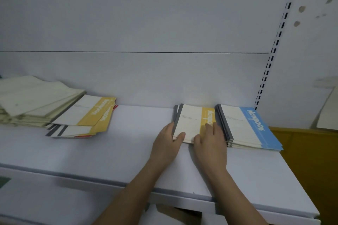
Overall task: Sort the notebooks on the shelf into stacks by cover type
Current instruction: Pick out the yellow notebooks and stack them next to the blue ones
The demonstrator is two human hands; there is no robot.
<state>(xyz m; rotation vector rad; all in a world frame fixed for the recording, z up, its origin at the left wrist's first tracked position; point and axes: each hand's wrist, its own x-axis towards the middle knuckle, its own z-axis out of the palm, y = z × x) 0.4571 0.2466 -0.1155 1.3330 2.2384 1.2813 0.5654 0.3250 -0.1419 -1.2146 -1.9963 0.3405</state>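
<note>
A small stack of yellow-banded notebooks [190,120] lies on the white shelf [139,133], right of centre. My left hand [167,144] grips its near left corner, thumb on the cover. My right hand [210,142] lies over the stack's near right part, fingers on the yellow band. Directly to the right sits a stack of blue-banded notebooks [247,128]. At the left lies a loose pile of mixed notebooks [86,115], yellow-banded ones on top and a red-banded one showing underneath.
A heap of plain cream booklets [31,100] sits at the far left, partly over the mixed pile. A slotted upright [274,49] runs up the back panel at right. A yellow-brown surface [307,151] borders the shelf's right end.
</note>
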